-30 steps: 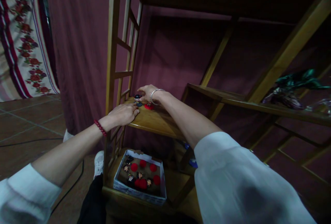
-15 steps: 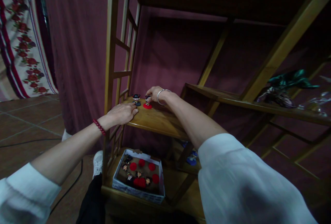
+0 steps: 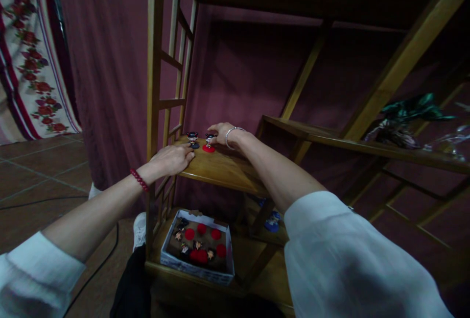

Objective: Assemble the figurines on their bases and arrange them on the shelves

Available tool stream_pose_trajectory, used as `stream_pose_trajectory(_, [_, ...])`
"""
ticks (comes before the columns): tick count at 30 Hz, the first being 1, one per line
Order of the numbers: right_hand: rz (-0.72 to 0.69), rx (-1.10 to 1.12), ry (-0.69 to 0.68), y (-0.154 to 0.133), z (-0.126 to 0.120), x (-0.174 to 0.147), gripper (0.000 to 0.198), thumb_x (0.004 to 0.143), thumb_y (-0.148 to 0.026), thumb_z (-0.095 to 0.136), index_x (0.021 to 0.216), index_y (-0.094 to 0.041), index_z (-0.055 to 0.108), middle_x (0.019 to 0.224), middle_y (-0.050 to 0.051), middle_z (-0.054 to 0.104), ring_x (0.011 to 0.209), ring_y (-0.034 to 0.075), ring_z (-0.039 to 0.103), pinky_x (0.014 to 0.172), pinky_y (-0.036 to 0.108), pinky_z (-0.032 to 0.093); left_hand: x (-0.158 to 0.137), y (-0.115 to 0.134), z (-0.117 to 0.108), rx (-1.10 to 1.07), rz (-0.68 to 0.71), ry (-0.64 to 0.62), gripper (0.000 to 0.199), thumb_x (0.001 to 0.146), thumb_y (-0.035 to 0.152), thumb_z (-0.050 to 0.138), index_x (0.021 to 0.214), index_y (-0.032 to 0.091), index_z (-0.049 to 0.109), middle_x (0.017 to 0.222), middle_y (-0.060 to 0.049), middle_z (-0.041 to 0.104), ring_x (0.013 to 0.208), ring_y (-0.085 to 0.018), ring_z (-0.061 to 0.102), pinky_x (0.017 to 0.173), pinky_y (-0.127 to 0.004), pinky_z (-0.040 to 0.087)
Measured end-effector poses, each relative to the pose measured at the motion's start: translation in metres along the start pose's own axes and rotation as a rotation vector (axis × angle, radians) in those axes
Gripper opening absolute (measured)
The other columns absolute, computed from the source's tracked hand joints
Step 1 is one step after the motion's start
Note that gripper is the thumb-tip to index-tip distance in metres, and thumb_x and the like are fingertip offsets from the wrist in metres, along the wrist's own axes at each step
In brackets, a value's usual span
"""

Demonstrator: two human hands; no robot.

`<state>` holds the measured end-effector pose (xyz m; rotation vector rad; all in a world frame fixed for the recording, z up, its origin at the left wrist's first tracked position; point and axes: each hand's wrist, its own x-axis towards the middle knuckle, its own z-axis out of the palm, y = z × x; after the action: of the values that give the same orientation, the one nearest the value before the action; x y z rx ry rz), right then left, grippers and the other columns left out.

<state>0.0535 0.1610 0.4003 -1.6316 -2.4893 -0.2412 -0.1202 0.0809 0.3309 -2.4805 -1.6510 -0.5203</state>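
Two small figurines with black hair buns stand upright on a wooden shelf point(image 3: 216, 167). The left figurine point(image 3: 193, 137) has a dark round base; the right figurine point(image 3: 209, 140) sits on a red round base. My left hand point(image 3: 172, 159) lies flat on the shelf's front left corner, its fingertips by the dark base; whether they touch it I cannot tell. My right hand point(image 3: 222, 134) is just right of the red-based figurine, fingers stretched out beside and over its head. More of the figurine shows, and the hand looks open.
On the lower shelf a cardboard box point(image 3: 198, 272) holds several figurines and red discs. A lattice side post point(image 3: 154, 73) rises at the left. Further right, a higher shelf point(image 3: 330, 141) carries a green-leaved object point(image 3: 414, 112). A blue item point(image 3: 271, 222) stands below.
My right hand has shifted slightly right and its fingers have loosened from the red-based figurine, which now shows more fully. The left hand stays on the shelf.
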Motion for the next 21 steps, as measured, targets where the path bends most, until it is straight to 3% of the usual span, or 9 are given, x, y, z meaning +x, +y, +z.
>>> stream_pose_trajectory(8, [0.069, -0.060, 0.088, 0.002, -0.014, -0.018, 0.040, 0.073, -0.030, 0.056, 0.112, -0.023, 0.054, 0.105, 0.004, 0.061, 0.097, 0.017, 0.055, 0.082, 0.024, 0.041, -0.007, 0.005, -0.003, 0.029, -0.081, 0.094, 0.044, 0.084, 0.042, 0.023, 0.112, 0.024, 0.052, 0.115, -0.003, 0.057, 0.102, -0.021, 0.053, 0.083, -0.031, 0.041])
stream_pose_trajectory(15, [0.098, -0.085, 0.117, 0.001, -0.013, -0.037, 0.035, 0.072, -0.033, 0.056, 0.106, -0.025, 0.058, 0.100, 0.004, 0.062, 0.092, 0.017, 0.057, 0.076, 0.023, 0.042, -0.016, 0.010, -0.006, 0.067, -0.130, 0.165, 0.046, 0.085, 0.041, 0.021, 0.106, 0.021, 0.057, 0.102, -0.006, 0.063, 0.090, -0.021, 0.059, 0.078, -0.030, 0.044])
stream_pose_trajectory(21, [0.093, -0.058, 0.137, -0.004, -0.011, -0.058, 0.030, 0.073, -0.033, 0.055, 0.101, -0.025, 0.061, 0.098, 0.003, 0.063, 0.089, 0.016, 0.058, 0.074, 0.022, 0.041, -0.026, 0.014, -0.005, 0.037, -0.070, 0.262, 0.042, 0.085, 0.039, 0.024, 0.101, 0.022, 0.059, 0.107, -0.003, 0.061, 0.094, -0.019, 0.057, 0.080, -0.027, 0.043])
